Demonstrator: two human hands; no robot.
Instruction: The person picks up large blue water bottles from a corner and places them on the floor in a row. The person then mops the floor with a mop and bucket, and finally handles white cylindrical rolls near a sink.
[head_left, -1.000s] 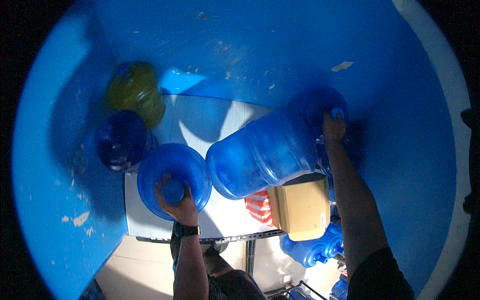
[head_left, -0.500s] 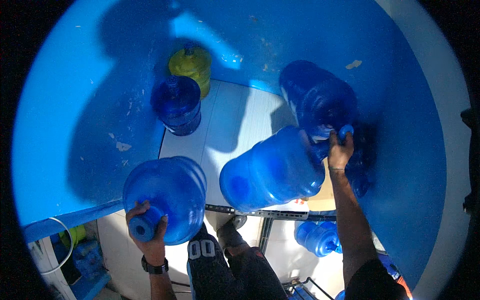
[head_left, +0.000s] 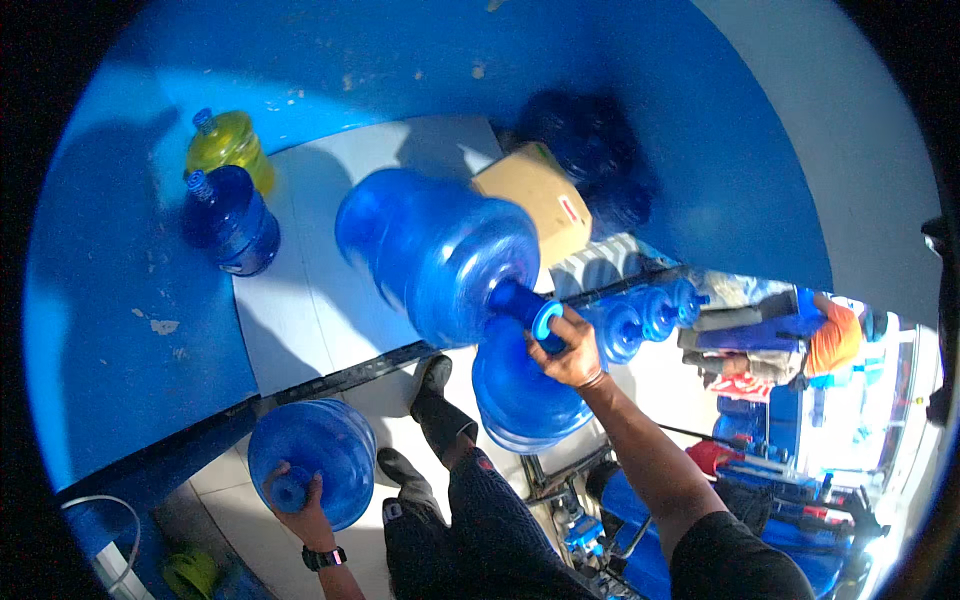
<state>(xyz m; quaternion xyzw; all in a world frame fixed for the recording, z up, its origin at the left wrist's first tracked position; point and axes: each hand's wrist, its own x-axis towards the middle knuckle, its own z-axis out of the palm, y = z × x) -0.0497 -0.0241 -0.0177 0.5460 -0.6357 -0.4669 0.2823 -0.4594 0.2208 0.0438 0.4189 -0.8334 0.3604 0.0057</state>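
Observation:
My left hand [head_left: 302,508] is wrapped round the neck of a blue water jug [head_left: 335,440], which hangs neck-up over the floor tiles beside my legs. With my right hand [head_left: 570,352] I grip the ringed neck of a big blue water jug [head_left: 440,255], tilted with its base toward the white platform [head_left: 310,320]. Just under that hand is a second large blue jug [head_left: 515,395]. Its neck is hidden, so I cannot tell whether my fingers hold it too.
A yellow-green jug [head_left: 230,145] and a dark blue jug [head_left: 232,225] stand at the platform's far left. A cardboard box [head_left: 540,205] sits near dark jugs [head_left: 580,130] at the right. Several blue jugs [head_left: 655,312] line the floor; an orange-sleeved person [head_left: 835,335] is beyond.
My view has swung right. The right-hand jugs have come off the far right toward me, uncovering the box. The left-hand jug has stayed in my grip, moving lower, away from the platform.

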